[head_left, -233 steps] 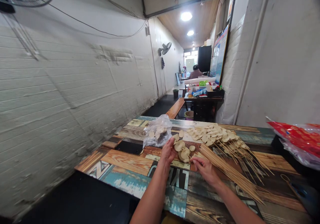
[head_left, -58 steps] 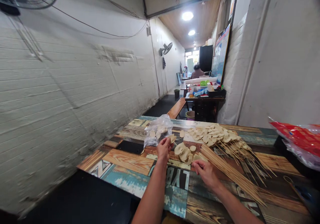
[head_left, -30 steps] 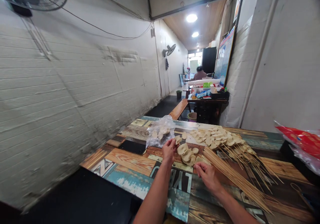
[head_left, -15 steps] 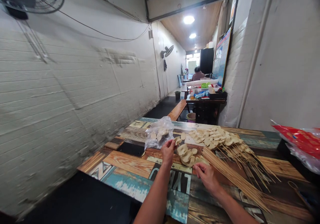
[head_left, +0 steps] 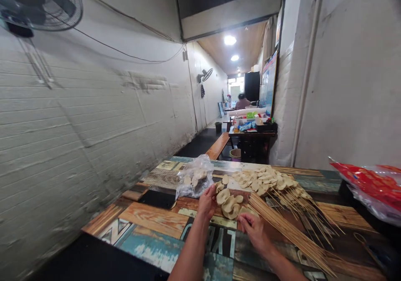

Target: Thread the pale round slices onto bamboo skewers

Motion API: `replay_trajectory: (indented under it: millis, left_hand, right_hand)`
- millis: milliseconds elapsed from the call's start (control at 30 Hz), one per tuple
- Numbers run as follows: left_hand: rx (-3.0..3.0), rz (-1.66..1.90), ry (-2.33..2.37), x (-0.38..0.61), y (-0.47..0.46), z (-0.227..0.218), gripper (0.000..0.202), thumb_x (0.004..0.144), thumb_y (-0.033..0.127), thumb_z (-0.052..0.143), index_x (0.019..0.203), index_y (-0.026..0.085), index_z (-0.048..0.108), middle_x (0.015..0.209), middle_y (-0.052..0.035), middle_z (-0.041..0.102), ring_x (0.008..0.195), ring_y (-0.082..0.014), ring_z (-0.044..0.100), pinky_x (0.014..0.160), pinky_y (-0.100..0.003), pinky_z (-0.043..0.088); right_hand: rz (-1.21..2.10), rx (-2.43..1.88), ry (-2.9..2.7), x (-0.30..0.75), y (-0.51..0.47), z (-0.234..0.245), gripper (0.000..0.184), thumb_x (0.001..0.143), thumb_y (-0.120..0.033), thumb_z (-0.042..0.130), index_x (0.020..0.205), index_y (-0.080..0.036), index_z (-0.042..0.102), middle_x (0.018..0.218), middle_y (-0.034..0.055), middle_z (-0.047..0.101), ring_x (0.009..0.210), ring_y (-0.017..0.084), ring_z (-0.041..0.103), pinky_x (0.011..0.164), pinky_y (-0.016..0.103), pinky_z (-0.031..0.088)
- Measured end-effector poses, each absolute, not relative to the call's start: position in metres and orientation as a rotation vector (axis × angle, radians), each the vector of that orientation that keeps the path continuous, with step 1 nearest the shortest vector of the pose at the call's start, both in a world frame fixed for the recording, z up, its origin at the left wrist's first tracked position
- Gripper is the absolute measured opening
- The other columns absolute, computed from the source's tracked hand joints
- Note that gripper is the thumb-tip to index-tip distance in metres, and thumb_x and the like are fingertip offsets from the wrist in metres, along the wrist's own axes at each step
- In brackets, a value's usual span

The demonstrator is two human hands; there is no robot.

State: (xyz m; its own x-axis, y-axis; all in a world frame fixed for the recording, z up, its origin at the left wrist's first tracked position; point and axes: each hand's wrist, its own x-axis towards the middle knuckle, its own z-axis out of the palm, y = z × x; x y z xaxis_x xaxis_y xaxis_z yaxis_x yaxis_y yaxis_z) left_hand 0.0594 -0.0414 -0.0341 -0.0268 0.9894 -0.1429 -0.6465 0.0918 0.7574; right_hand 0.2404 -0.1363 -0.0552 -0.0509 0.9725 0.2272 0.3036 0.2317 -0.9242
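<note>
My left hand is closed at the fingertips on a thin beige round slice, just left of a small heap of loose slices. My right hand is pinched shut at the near right of that heap; whatever lies between its fingertips is too small or hidden to make out. Beside it, a bundle of bare bamboo skewers lies slantwise on the table. Farther back, many similar slices are threaded on skewers and piled together, sticks pointing toward the near right.
A clear plastic bag holding more slices sits at the back left, with a black phone-like slab near it. Red plastic packaging stands at the right edge. Beyond the wood-patterned table are a bench and a seated person.
The camera view has shifted, so the table sits lower and more to the left. Both hands stay around the loose heap, with the left still pinching a slice.
</note>
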Motion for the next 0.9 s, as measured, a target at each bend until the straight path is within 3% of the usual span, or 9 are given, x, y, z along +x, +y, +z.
replay_trajectory:
  millis: [167,400,633,900]
  left_hand:
    - [0.561,1.417,0.799,0.060,-0.044,-0.036,0.027,0.063,0.031,0.085,0.083,0.017,0.073,0.082,-0.0038,0.074,0.070,-0.0138,0.067,0.065,-0.023,0.051]
    - [0.562,1.400,0.752,0.063,-0.045,-0.039,0.037,0.053,0.028,0.091,0.083,0.015,0.073,0.080,-0.0036,0.074,0.068,-0.0137,0.067,0.065,-0.024,0.052]
    - [0.553,1.426,0.773,0.071,-0.050,-0.034,0.032,0.057,0.025,0.088,0.084,0.015,0.073,0.083,-0.0058,0.075,0.075,-0.0173,0.069,0.072,-0.029,0.054]
    - [0.497,1.421,0.815,0.071,-0.048,-0.033,0.032,0.062,0.029,0.085,0.089,0.016,0.072,0.085,-0.0062,0.075,0.075,-0.0181,0.069,0.070,-0.030,0.055]
  right_hand:
    - [0.882,-1.245,-1.536,0.238,-0.138,-0.053,0.047,0.084,-0.060,0.049,0.061,-0.020,0.058,0.049,-0.0028,0.048,0.052,0.015,0.050,0.055,0.027,0.036]
    - [0.893,-1.194,-1.517,0.236,-0.141,-0.052,0.045,0.087,-0.055,0.050,0.058,-0.021,0.054,0.050,-0.0025,0.050,0.052,0.015,0.050,0.055,0.026,0.037]
    - [0.886,-1.216,-1.532,0.236,-0.142,-0.048,0.039,0.085,-0.050,0.050,0.059,-0.022,0.054,0.049,-0.0035,0.048,0.052,0.015,0.050,0.055,0.026,0.037]
    - [0.886,-1.214,-1.531,0.237,-0.142,-0.043,0.034,0.086,-0.046,0.049,0.065,-0.021,0.058,0.051,-0.0031,0.051,0.053,0.015,0.052,0.056,0.026,0.039]
